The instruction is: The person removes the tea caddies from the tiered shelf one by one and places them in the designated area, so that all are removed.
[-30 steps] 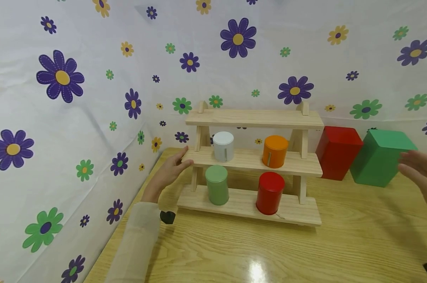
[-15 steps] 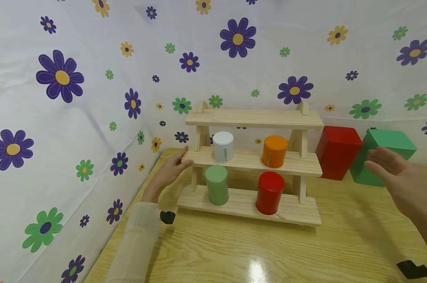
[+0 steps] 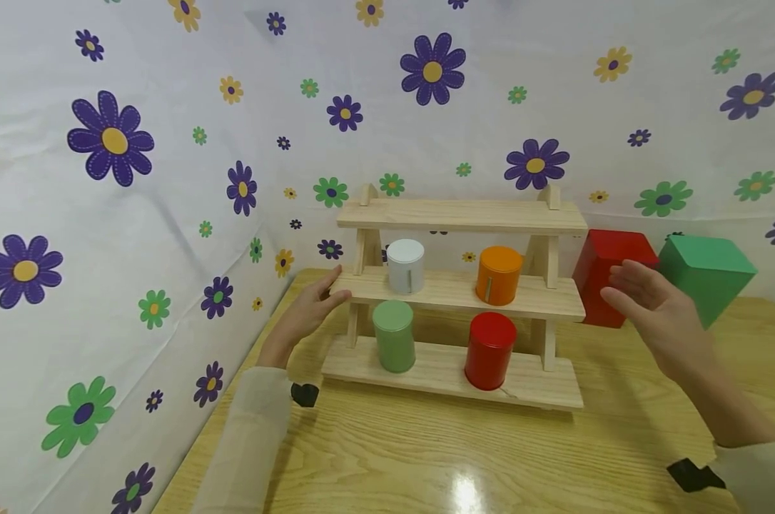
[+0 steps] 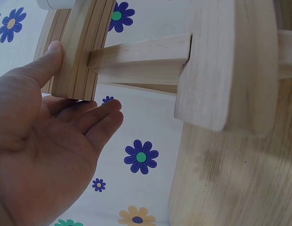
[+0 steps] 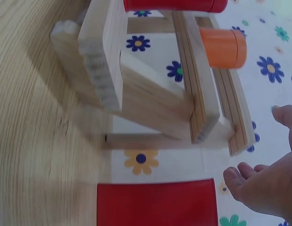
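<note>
A three-tier wooden display shelf [image 3: 452, 214] stands on the table. My left hand [image 3: 307, 314] holds the left end of its middle tier, with the thumb [image 4: 52, 54] on one face and the other fingers passing behind the board. That tier bears a white canister [image 3: 405, 265] and an orange canister [image 3: 499, 276]. On the bottom tier are a light green canister [image 3: 394, 337] and a red canister [image 3: 489, 351]. My right hand [image 3: 666, 325] is in the air to the right of the shelf, fingers spread from the thumb and nothing held.
Beside the shelf's right end stand a red box [image 3: 596, 268] and a green box [image 3: 708, 264], both partly behind my right hand in the head view. A flower-print cloth [image 3: 188, 78] covers the walls behind and to the left. The table [image 3: 387, 457] has a wood-grain top.
My right hand has moved leftward from the right edge, past the green box to in front of the red box. The left hand, shelf and canisters have stayed in place.
</note>
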`<act>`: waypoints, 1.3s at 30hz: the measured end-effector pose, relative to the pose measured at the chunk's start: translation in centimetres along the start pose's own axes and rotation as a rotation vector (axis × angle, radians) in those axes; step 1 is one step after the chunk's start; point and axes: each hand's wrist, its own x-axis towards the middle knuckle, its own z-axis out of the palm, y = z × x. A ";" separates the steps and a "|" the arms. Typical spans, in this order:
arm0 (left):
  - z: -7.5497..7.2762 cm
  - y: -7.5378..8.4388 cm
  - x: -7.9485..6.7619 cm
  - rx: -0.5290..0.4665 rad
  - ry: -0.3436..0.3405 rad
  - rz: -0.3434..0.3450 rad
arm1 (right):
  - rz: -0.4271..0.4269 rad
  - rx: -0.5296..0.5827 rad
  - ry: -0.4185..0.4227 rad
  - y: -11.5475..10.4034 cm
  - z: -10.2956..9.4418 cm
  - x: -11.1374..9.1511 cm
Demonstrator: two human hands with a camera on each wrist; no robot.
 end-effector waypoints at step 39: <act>0.4 -3.8 1.7 -0.006 0.019 0.013 | -0.120 0.241 -0.093 -6.0 10.4 3.1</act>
